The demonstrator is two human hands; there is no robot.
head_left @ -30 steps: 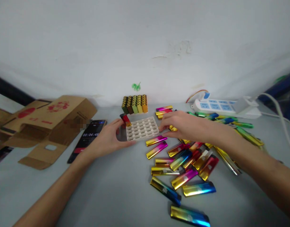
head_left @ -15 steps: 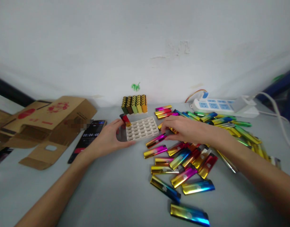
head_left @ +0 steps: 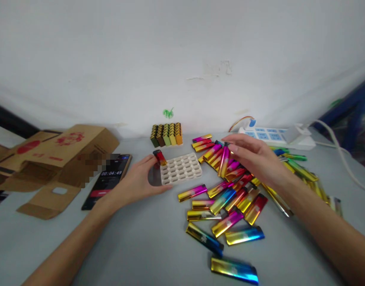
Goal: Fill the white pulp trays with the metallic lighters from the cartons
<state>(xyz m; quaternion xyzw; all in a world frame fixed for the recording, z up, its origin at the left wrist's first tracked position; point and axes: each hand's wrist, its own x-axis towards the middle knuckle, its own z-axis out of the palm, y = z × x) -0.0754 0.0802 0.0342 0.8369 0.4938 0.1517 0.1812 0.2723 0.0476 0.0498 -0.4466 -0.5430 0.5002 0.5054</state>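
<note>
My left hand (head_left: 137, 178) grips the left end of a white slotted tray (head_left: 181, 169), its thumb along the front and its fingers behind. A red and gold lighter (head_left: 160, 157) stands tilted in the tray's back left corner, close to those fingers. To the right, my right hand (head_left: 252, 153) pinches a magenta and gold lighter (head_left: 223, 161) near its black top. That lighter is raised nearly upright over a heap of shiny lighters. Loose lighters (head_left: 227, 223) in metallic gold, blue, red and magenta lie in front of the tray's right side.
Against the wall stands a block of upright lighters (head_left: 167, 135) in rows. An open cardboard box (head_left: 78, 147) and a phone showing a timer (head_left: 111, 174) are at left. A white power strip (head_left: 270, 136) with a plugged-in charger and cable lies at the back right.
My right hand has lifted the magenta lighter from the table and turned it upright, moving slightly right with it. My left hand stays at the tray. The camera view has shifted a little.
</note>
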